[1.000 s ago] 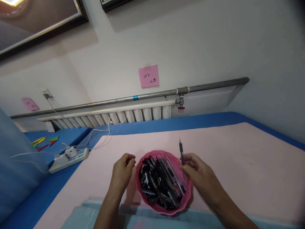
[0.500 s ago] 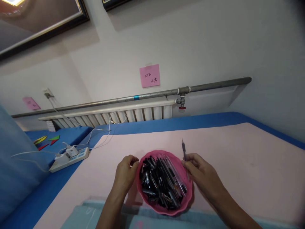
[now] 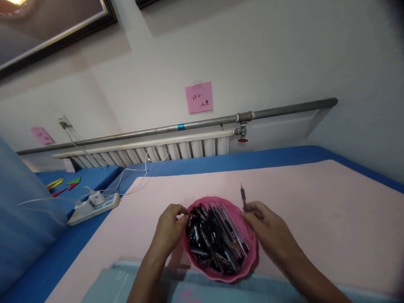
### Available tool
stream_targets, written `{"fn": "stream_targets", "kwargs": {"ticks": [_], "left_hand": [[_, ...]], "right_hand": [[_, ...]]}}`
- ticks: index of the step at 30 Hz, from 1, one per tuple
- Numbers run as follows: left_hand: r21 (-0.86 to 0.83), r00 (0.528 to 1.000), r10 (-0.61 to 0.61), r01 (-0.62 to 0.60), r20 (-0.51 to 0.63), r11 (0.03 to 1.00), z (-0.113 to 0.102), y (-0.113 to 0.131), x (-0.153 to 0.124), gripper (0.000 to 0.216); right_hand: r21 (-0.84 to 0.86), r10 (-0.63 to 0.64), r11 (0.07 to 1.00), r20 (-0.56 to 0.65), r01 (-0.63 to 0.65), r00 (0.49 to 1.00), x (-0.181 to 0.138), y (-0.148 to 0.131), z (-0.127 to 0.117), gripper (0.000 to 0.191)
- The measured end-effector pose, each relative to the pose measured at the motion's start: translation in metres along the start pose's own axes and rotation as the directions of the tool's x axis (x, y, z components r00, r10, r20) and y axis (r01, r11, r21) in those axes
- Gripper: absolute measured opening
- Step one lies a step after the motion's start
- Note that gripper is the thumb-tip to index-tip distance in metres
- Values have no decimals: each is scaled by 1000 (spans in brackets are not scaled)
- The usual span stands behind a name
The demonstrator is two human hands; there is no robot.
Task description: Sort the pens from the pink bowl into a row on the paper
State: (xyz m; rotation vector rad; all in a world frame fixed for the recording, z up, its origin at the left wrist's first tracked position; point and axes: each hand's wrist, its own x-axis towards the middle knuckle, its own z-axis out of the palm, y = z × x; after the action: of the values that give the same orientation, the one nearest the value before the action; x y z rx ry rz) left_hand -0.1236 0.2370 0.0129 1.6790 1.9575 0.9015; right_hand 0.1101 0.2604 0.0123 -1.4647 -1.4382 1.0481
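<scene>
A scalloped pink bowl (image 3: pixel 217 275) holds black pen caps (image 3: pixel 200 235) heaped on its left and clear pen barrels (image 3: pixel 232 225) lying slantwise on its right. In my right hand (image 3: pixel 267 223), beside the bowl's right rim, a gel pen (image 3: pixel 243 197) is pinched, its bare tip pointing up and its lower end over the bowl. My left hand (image 3: pixel 170 227) is at the bowl's upper left rim, thumb and forefinger closed together beside the black caps. What those fingertips hold, if anything, is too small to tell.
A pink sheet (image 3: pixel 315 210) covers the blue table (image 3: pixel 271 156). Light blue cloth (image 3: pixel 107 284) lies along the near edge. At left are a power strip (image 3: pixel 105 206) with plugs and white cables, and colored flat pieces (image 3: pixel 74 181). Behind stand a radiator (image 3: pixel 189 149) and pipe (image 3: pixel 211 122).
My left hand has shifted right, its fingertips now over the bowl's rim by the caps. My right hand still holds the pen in nearly the same spot. The view has tilted slightly.
</scene>
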Motion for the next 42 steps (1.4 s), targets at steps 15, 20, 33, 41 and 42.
{"fn": "stream_targets", "kwargs": {"ticks": [15, 20, 33, 41, 42], "left_hand": [[278, 930, 286, -345, 230, 896, 36, 30, -17, 23], [319, 927, 268, -345, 261, 883, 37, 32, -20, 19], [414, 881, 355, -463, 312, 784, 43, 35, -20, 9], [-428, 985, 128, -68, 114, 901, 23, 33, -16, 5], [-576, 990, 29, 54, 135, 815, 22, 34, -16, 6]], "right_hand": [[38, -14, 999, -23, 15, 1000, 1, 0, 1, 14], [44, -3, 999, -34, 4, 999, 1, -2, 1, 14], [39, -4, 999, -28, 5, 1000, 1, -3, 0, 11], [25, -175, 985, 64, 173, 983, -14, -15, 2, 15], [25, -214, 977, 133, 212, 968, -18, -15, 5, 16]]}}
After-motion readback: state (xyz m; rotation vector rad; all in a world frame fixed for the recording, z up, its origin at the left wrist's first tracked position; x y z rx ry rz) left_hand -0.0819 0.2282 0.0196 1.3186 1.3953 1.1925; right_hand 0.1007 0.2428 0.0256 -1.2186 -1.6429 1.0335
